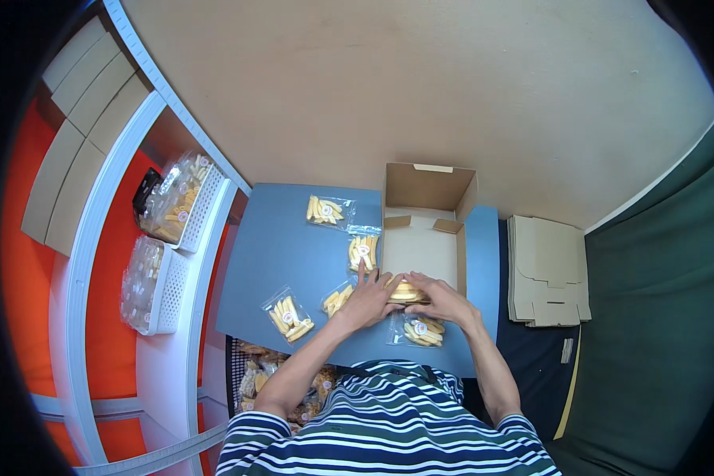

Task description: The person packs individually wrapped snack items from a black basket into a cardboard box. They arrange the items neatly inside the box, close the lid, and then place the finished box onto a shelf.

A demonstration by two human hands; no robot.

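Observation:
An open cardboard box (pixel 421 247) stands on the blue-grey table with its lid raised at the back. At the box's near end, my left hand (pixel 364 302) and my right hand (pixel 446 300) hold a clear bag of pale yellow snack sticks (pixel 407 291) between them. The fingers partly cover this bag. Under my left hand another snack bag (pixel 337 299) is partly hidden. One more snack bag (pixel 364 250) lies against the box's left side, by my left fingertips. Nearest my body is a labelled snack bag (pixel 422 331), just below the hands.
Two more snack bags (pixel 288 315) (pixel 327 210) lie on the table's (pixel 273 250) left part. Flattened cardboard boxes (pixel 547 271) are stacked at right. White baskets (pixel 169 291) of bags stand on the left shelf, below cardboard boxes (pixel 65 184). A dark crate (pixel 256 375) holds bags under the table.

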